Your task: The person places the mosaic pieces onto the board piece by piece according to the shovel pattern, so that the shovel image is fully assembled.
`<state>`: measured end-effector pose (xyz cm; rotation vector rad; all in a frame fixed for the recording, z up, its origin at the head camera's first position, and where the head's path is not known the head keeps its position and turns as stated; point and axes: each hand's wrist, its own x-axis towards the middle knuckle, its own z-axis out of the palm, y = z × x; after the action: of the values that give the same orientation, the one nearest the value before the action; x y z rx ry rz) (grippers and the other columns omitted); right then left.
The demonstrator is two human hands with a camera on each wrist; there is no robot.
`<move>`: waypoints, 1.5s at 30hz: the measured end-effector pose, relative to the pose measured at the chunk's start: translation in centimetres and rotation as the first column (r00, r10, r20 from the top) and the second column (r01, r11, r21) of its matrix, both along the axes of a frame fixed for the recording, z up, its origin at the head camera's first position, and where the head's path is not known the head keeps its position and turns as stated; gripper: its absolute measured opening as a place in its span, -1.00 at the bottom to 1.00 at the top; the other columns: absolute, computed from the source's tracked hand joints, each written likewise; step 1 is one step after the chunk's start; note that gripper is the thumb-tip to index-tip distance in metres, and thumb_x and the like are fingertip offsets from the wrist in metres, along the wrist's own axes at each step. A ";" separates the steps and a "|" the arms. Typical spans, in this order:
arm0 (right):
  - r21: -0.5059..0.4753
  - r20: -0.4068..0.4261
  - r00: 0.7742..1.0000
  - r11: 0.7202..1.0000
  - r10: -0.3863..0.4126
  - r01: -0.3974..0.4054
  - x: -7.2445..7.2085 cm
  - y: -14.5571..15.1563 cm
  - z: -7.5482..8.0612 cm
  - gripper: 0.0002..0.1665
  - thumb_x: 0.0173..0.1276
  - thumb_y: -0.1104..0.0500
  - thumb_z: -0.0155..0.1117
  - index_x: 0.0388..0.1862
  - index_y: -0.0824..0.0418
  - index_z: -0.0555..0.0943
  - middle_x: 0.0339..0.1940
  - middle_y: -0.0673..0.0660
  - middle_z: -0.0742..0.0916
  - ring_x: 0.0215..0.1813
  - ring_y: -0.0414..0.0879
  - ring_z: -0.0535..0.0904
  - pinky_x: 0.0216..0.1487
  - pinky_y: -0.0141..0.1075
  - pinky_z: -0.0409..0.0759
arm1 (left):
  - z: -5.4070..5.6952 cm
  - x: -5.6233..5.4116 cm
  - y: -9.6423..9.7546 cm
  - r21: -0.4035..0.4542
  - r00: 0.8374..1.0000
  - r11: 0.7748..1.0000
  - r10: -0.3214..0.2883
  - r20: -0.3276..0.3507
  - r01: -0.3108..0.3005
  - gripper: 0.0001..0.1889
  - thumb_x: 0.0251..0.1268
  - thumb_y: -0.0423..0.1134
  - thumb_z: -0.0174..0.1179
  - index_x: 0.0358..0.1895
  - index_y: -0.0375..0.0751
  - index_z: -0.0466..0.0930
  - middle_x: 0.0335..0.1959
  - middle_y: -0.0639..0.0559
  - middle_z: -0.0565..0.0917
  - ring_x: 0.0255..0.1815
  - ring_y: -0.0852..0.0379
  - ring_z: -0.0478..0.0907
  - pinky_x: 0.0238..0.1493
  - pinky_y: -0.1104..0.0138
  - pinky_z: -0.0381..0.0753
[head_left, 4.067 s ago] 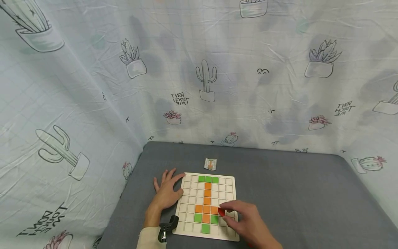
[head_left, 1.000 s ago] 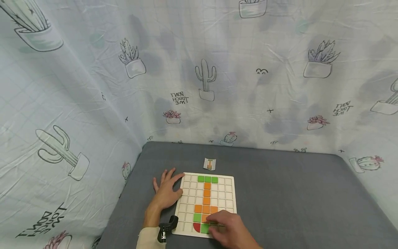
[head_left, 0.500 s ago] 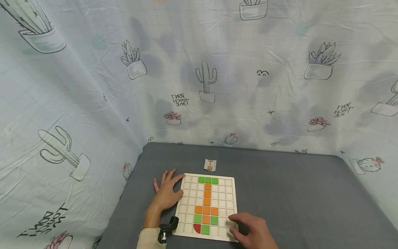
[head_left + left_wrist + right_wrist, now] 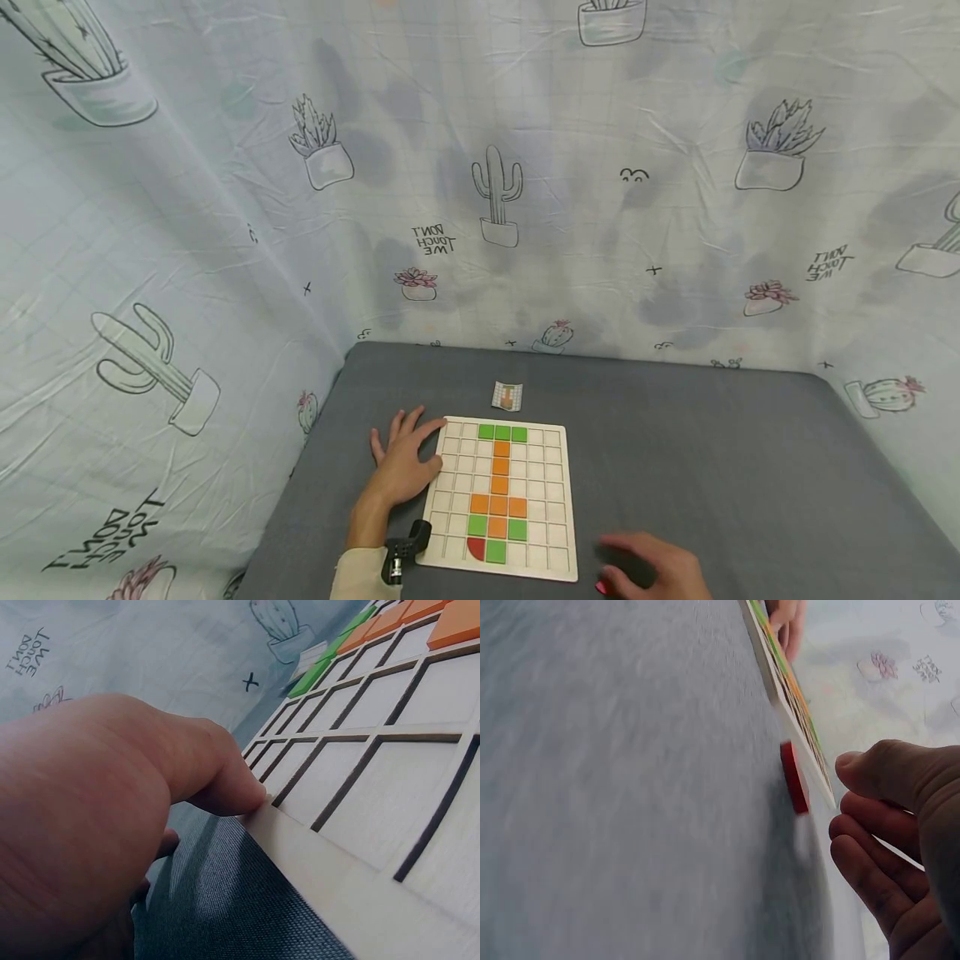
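Note:
My left hand rests at the left edge of a pale wooden grid board, its thumb and forefinger touching the rim. In the left wrist view a fingertip presses on the board's border. Orange square tiles form a column with a crossbar on the grid, and green square tiles sit at top and bottom. A red quarter-round tile lies in a lower cell. To the right of the board, my right hand hovers with fingers loosely bent and nothing between them. A second red piece lies close by on the table.
A small paper card with a printed coloured grid pattern lies just behind the board. The grey table ends at a hanging curtain printed with cacti, which also closes off the left side.
My right hand carried a red quarter-round tile across the board and left it in a lower cell. It then moved right, off the board. My left hand has stayed put.

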<state>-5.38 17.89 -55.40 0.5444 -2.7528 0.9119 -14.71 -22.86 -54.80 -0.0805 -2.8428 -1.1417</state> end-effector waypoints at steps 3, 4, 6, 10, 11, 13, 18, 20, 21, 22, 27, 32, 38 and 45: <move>0.011 -0.045 0.999 1.000 -0.010 0.010 0.3 0.7 -0.2 -0.62 0.05 0.08 0.82 -0.14 -0.07 0.86 -0.24 -0.27 0.83 -0.22 -0.45 0.71 -0.24 -0.35 0.78 | 0.1 0.0 0.0 0.004 1.000 1.000 -0.002 0.000 0.002 -0.35 0.28 -0.35 0.28 0.50 -0.03 0.63 0.74 -0.33 0.26 0.80 -0.51 -0.10 0.57 -0.57 -0.56; 0.016 -0.048 0.999 1.000 -0.010 0.011 0.4 0.9 -0.2 -0.62 0.04 0.09 0.82 -0.14 -0.06 0.86 -0.25 -0.26 0.83 -0.23 -0.45 0.71 -0.24 -0.35 0.78 | 0.1 0.0 0.0 0.005 1.000 1.000 -0.003 0.001 0.003 -0.35 0.28 -0.35 0.29 0.50 -0.03 0.63 0.74 -0.33 0.25 0.80 -0.51 -0.10 0.57 -0.57 -0.57; 0.028 -0.019 1.000 1.000 -0.004 0.005 0.5 1.3 -0.1 -0.63 0.08 0.07 0.81 -0.13 -0.05 0.86 -0.24 -0.24 0.84 -0.22 -0.43 0.72 -0.23 -0.35 0.78 | 0.1 0.0 -0.1 0.007 1.000 1.000 -0.005 0.001 0.005 -0.35 0.28 -0.35 0.29 0.50 -0.03 0.62 0.74 -0.33 0.25 0.80 -0.52 -0.10 0.57 -0.57 -0.57; 0.060 0.093 0.996 0.998 0.010 -0.016 0.8 1.8 0.1 -0.67 0.21 -0.04 0.75 -0.08 -0.04 0.86 -0.19 -0.19 0.85 -0.19 -0.42 0.73 -0.18 -0.36 0.78 | 0.1 0.0 -0.2 0.011 1.000 1.000 -0.007 0.001 0.007 -0.35 0.29 -0.35 0.28 0.51 -0.02 0.62 0.74 -0.33 0.25 0.80 -0.51 -0.11 0.57 -0.57 -0.57; 0.058 0.109 0.994 0.998 0.015 -0.022 0.9 1.8 0.1 -0.67 0.23 -0.06 0.74 -0.07 -0.04 0.86 -0.18 -0.18 0.86 -0.18 -0.41 0.73 -0.17 -0.35 0.79 | 0.1 0.0 -0.2 0.012 1.000 1.000 -0.007 0.000 0.007 -0.35 0.29 -0.35 0.28 0.51 -0.02 0.62 0.74 -0.32 0.25 0.80 -0.51 -0.10 0.57 -0.57 -0.57; 0.046 0.110 0.994 0.998 0.029 -0.034 0.9 1.8 0.0 -0.67 0.24 -0.07 0.73 -0.07 -0.05 0.85 -0.17 -0.18 0.86 -0.17 -0.41 0.73 -0.17 -0.35 0.79 | 0.0 0.0 -0.2 0.012 1.000 1.000 -0.007 -0.001 0.007 -0.35 0.29 -0.35 0.28 0.51 -0.02 0.62 0.74 -0.32 0.25 0.80 -0.51 -0.10 0.57 -0.57 -0.57; -0.004 -0.018 0.997 0.997 0.075 -0.075 1.1 1.2 -0.8 -0.65 0.14 0.02 0.79 -0.10 -0.07 0.85 -0.19 -0.23 0.85 -0.18 -0.44 0.72 -0.23 -0.36 0.76 | -0.1 0.0 -0.2 0.009 1.000 1.000 -0.009 0.000 0.009 -0.35 0.29 -0.35 0.29 0.51 -0.02 0.62 0.74 -0.33 0.25 0.80 -0.51 -0.10 0.57 -0.57 -0.58; -0.020 -0.067 0.994 0.996 0.088 -0.089 1.0 0.9 -1.2 -0.63 0.10 0.07 0.81 -0.11 -0.06 0.85 -0.20 -0.25 0.84 -0.19 -0.45 0.72 -0.26 -0.37 0.75 | -0.1 0.0 -0.2 0.010 1.000 1.000 -0.008 -0.002 0.008 -0.35 0.28 -0.35 0.29 0.50 -0.02 0.63 0.74 -0.33 0.25 0.80 -0.52 -0.10 0.57 -0.57 -0.57; -0.027 -0.075 0.993 0.995 0.089 -0.091 1.0 0.8 -1.3 -0.63 0.10 0.08 0.81 -0.11 -0.06 0.85 -0.21 -0.27 0.84 -0.20 -0.45 0.72 -0.27 -0.37 0.75 | -0.1 0.0 -0.2 0.011 1.000 1.000 -0.008 -0.004 0.008 -0.35 0.28 -0.36 0.29 0.50 -0.02 0.63 0.74 -0.33 0.25 0.80 -0.52 -0.10 0.57 -0.57 -0.57; -0.030 -0.074 0.993 0.995 0.092 -0.094 1.0 0.7 -1.3 -0.63 0.10 0.08 0.81 -0.12 -0.06 0.85 -0.21 -0.27 0.84 -0.20 -0.45 0.72 -0.27 -0.37 0.75 | -0.1 0.0 -0.2 0.011 1.000 1.000 -0.008 -0.004 0.008 -0.34 0.28 -0.36 0.29 0.50 -0.02 0.62 0.74 -0.33 0.25 0.80 -0.52 -0.11 0.57 -0.57 -0.58; -0.036 0.055 0.990 0.991 0.130 -0.128 1.0 0.3 -1.0 -0.72 0.27 0.01 0.72 -0.07 -0.05 0.85 -0.16 -0.26 0.83 -0.16 -0.45 0.71 -0.20 -0.35 0.78 | -0.1 -0.1 -0.2 0.009 1.000 1.000 -0.008 -0.005 0.008 -0.35 0.28 -0.36 0.29 0.50 -0.01 0.62 0.74 -0.32 0.25 0.80 -0.51 -0.11 0.57 -0.57 -0.57; -0.034 0.073 0.985 0.987 0.158 -0.156 1.0 0.0 -0.8 -0.73 0.30 0.03 0.70 -0.06 0.00 0.85 -0.15 -0.23 0.85 -0.15 -0.43 0.73 -0.19 -0.35 0.79 | -0.2 -0.1 -0.3 0.010 1.000 1.000 -0.012 -0.009 0.012 -0.35 0.28 -0.35 0.28 0.50 -0.01 0.63 0.74 -0.32 0.26 0.80 -0.51 -0.10 0.56 -0.58 -0.56; 0.040 0.045 0.993 0.993 0.110 -0.112 1.1 0.5 -1.1 -0.70 0.27 -0.01 0.71 -0.05 -0.05 0.85 -0.17 -0.26 0.83 -0.16 -0.46 0.70 -0.20 -0.36 0.77 | -0.3 -0.1 -0.2 0.006 1.000 1.000 -0.009 -0.007 0.009 -0.35 0.28 -0.35 0.28 0.50 -0.01 0.63 0.74 -0.31 0.26 0.80 -0.50 -0.10 0.57 -0.57 -0.56; 0.018 0.152 0.974 0.985 0.166 -0.171 0.9 1.3 -1.3 -0.63 0.31 0.00 0.67 0.06 0.03 0.83 -0.11 -0.18 0.83 -0.11 -0.48 0.66 -0.16 -0.39 0.74 | -0.3 -0.1 -0.2 0.004 1.000 1.000 -0.003 -0.011 0.003 -0.34 0.26 -0.35 0.28 0.50 -0.01 0.63 0.74 -0.31 0.27 0.80 -0.50 -0.09 0.57 -0.57 -0.56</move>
<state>-4.46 19.20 -56.65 0.7546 -2.8945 0.9859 -14.79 -23.05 -55.09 -0.0908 -2.8315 -1.1444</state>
